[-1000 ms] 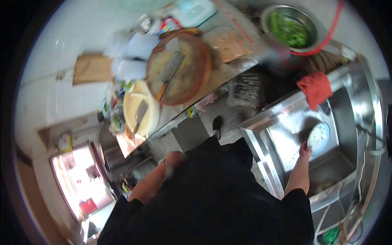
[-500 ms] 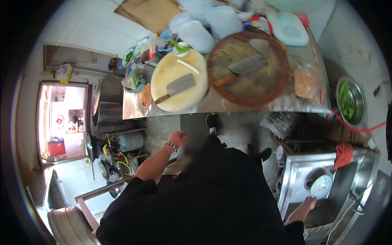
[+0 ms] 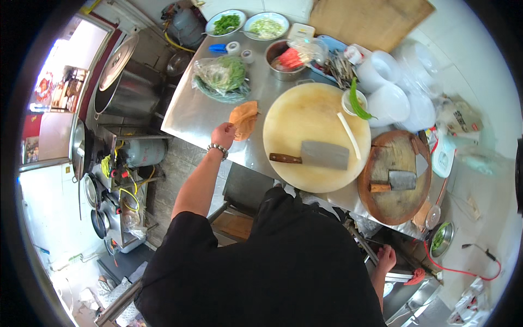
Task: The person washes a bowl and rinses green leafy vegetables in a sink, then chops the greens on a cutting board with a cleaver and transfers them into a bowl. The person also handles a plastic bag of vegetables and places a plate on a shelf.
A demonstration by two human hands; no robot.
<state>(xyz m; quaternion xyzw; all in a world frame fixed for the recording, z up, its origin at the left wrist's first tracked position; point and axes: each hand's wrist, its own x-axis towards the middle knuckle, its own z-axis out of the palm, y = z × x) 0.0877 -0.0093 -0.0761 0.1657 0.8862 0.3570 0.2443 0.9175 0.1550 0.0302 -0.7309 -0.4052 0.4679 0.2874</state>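
Observation:
My left hand (image 3: 223, 134), a beaded bracelet on its wrist, pinches the near edge of a brown-orange cloth (image 3: 244, 119) at the front of the steel table. The cloth lies mostly on the tabletop. To its right sits a round pale cutting board (image 3: 289, 120) bearing a cleaver (image 3: 325, 155) and a white stalk (image 3: 348, 135). My right hand (image 3: 386, 258) hangs low near the sink side, loosely bent and holding nothing that I can see. A darker round wooden board (image 3: 376, 204) with a second cleaver (image 3: 402, 180) stands farther right.
Behind the cloth lies a bag of greens (image 3: 223, 76). A metal pot (image 3: 275, 54), plates of chopped vegetables (image 3: 266, 26) and white plastic tubs (image 3: 389, 103) crowd the back. A stool (image 3: 234, 223) stands below the table. Gas cylinders and a stockpot (image 3: 128, 90) are at left.
My view has swung left and come closer to the table. My left hand has moved from beside my body up to the cloth. My right hand now appears beside the table's right end.

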